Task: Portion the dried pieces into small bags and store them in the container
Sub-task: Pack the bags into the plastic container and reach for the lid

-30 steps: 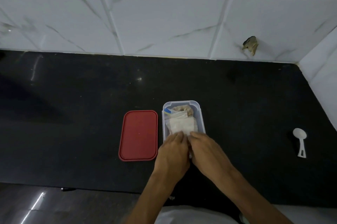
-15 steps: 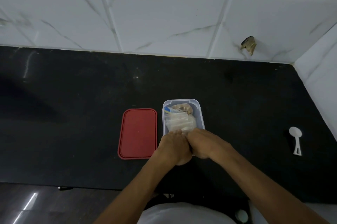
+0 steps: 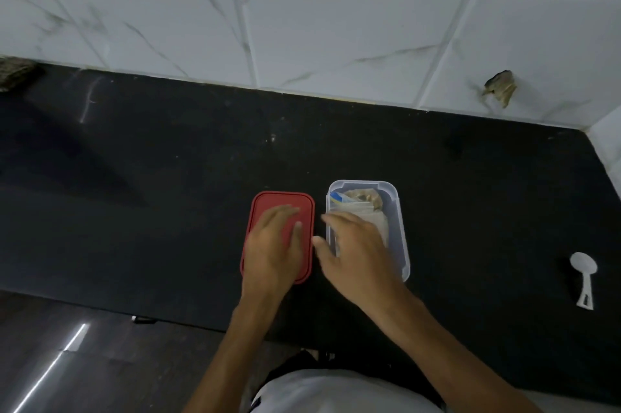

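A clear plastic container [image 3: 400, 231] stands on the black counter and holds small bags of dried pieces [image 3: 364, 202]. Just left of it lies its red lid [image 3: 268, 202], flat on the counter. My left hand [image 3: 274, 249] lies spread on the lid with straight fingers. My right hand [image 3: 354, 251] hovers over the container's near left part, fingers straight and pointing toward the lid; it covers most of the bags. Neither hand holds anything.
A white plastic scoop [image 3: 584, 275] lies at the far right of the black counter [image 3: 168, 177]. White marble tiles back the counter, with a broken hole [image 3: 500, 90] at the right. The counter's front edge runs just below the lid.
Both hands left the bags at the container's near end. The left hand moved left onto the red lid; the right hand opened and shifted left over the container.
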Demonstrator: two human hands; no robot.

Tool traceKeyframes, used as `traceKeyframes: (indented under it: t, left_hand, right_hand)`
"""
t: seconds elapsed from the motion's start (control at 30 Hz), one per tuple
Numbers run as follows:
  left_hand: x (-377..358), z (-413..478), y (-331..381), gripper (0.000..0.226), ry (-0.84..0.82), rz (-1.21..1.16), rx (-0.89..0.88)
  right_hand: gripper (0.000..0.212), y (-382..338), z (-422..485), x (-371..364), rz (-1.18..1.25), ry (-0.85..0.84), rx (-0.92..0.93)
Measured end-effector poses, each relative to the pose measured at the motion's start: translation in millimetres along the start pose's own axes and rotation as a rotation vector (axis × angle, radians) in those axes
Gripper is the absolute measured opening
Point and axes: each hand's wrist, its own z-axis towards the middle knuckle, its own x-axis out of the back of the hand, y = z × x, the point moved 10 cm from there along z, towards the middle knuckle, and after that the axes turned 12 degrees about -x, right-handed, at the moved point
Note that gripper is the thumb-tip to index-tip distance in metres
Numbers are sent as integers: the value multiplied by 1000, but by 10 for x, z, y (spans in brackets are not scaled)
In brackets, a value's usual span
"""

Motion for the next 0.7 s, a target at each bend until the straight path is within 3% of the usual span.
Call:
traceKeyframes:
  t: [0.17,0.27,0.5,0.7]
  left_hand:
    - [-68,-205,-657,39,-147,78,271]
    - [-122,-350,-906,44,-183,7,397]
    - [-123,-503,-1119,46,-63,-281,658]
    - [-86,-502,-1237,27,24,-445,753]
  right_hand:
    - [50,-241,177,-707,-101,-181,66]
    - [53,-208,252,-1053,-168,-265,41]
    - [50,-162,336,-1315,-252,-285,47]
    - [44,-135,378,-1269,-223,-276,11]
